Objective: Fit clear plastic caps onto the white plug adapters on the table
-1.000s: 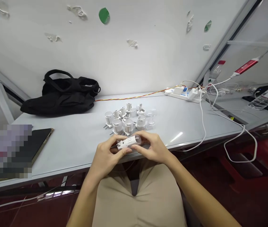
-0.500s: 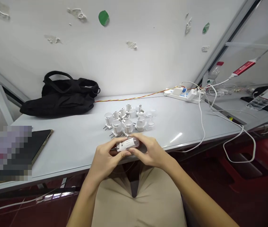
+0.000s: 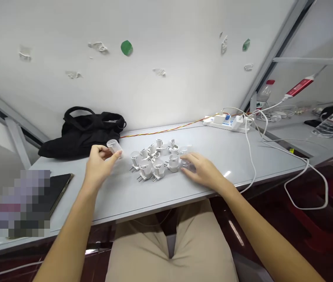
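My left hand is raised over the left part of the grey table, its fingers closed on a small white plug piece with a clear cap. A cluster of several white plug pieces lies in the middle of the table. My right hand rests at the cluster's right side, fingers stretched out flat and touching the loose clear caps there.
A black bag lies at the back left, and a dark tablet at the front left. A white power strip, a red-yellow twisted wire and white cables run along the back right and over the edge.
My hands, which held the plug piece together at the table's front edge, have parted. The left carried it up and left; the right reached forward to the clear caps.
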### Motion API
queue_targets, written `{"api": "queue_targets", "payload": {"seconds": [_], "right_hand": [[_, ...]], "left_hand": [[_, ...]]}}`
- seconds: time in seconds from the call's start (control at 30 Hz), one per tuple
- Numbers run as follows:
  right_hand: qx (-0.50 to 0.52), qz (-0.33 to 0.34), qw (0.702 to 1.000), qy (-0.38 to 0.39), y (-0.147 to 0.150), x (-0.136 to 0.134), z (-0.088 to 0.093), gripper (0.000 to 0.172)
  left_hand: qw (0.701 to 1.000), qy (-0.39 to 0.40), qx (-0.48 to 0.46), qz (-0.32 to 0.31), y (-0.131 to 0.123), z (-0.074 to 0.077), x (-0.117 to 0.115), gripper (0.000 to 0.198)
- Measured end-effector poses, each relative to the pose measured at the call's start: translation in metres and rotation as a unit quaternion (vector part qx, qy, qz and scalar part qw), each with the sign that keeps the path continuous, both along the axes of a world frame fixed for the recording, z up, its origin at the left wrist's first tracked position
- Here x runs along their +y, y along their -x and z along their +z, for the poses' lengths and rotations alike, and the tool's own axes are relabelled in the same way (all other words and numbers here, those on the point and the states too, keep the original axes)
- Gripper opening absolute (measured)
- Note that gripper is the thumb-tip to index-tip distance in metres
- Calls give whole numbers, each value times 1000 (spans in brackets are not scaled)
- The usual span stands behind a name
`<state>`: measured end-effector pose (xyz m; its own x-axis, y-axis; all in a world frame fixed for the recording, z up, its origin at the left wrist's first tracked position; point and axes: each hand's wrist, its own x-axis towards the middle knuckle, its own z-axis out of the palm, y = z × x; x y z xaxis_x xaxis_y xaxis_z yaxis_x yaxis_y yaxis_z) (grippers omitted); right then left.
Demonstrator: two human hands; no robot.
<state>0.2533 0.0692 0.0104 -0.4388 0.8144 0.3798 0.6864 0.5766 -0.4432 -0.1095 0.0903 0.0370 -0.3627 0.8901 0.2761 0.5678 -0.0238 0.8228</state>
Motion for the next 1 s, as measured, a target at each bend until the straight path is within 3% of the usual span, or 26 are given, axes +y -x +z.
{"api": "queue_targets", "payload": {"seconds": [0.1, 0.23, 0.47, 0.6, 0.73, 0.8, 0.9, 0.93, 1.0], "right_hand": [[49, -20, 999, -6, 3, 7, 4, 20], [146, -67, 986, -32, 4, 31, 23, 7], [44, -41, 997, 41, 8, 77, 53, 18], [-66, -26, 995, 68, 13, 92, 56, 51], [-92, -51, 993, 48, 22, 99, 51, 40], [-81, -73, 993, 37, 28, 99, 47, 30], [-54, -105, 993, 9, 35, 97, 37, 23], [-44, -111, 993, -3, 36, 96, 34, 22], [-7, -106, 994, -28, 38, 94, 28, 17]], "left_hand": [[997, 70, 31, -14, -7, -3, 18, 51], [989, 101, 70, -78, -19, -2, 35, 53], [963, 123, 70, -228, -27, 2, 54, 66], [956, 125, 66, -259, -23, 7, 50, 68], [978, 63, 60, -191, -25, 12, 27, 60], [992, -20, 43, -119, -35, 13, 1, 47], [987, -149, 30, -44, -64, 8, -47, 25], [981, -185, 31, -55, -76, 4, -62, 19], [963, -227, 59, -134, -98, -4, -85, 11]]}}
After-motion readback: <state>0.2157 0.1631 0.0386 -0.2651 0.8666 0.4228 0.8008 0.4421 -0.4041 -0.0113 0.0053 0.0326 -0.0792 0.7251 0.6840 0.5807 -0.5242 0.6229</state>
